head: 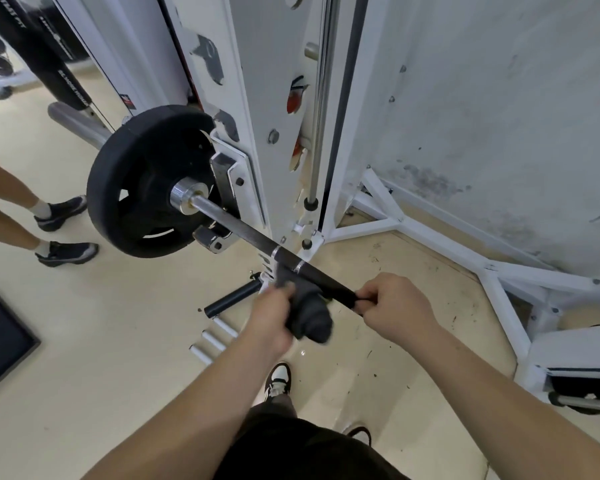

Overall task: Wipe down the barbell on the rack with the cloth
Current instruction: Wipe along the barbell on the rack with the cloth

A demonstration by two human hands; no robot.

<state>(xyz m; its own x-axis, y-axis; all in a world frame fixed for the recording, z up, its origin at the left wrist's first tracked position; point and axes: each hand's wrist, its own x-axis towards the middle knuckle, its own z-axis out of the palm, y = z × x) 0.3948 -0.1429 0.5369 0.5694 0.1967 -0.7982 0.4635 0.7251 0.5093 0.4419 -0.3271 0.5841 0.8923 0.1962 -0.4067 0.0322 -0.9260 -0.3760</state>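
Bar (243, 233) is sitting on the rack (243, 98), right grip (392, 303) wrapped round its near end and left grip (271, 320) clutching the cloth (312, 320) against it, so I'd brace with the right and drag the cloth toward the plate (132, 174), twisting as you go.

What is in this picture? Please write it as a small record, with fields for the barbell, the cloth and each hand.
barbell: lies on the hooks of the white rack; one black plate on its end
cloth: dark, bunched, held up at the barbell from below; blurred
left hand: grips the cloth
right hand: grips the barbell, right beside the cloth
other person: only legs and shoes show, at the left edge
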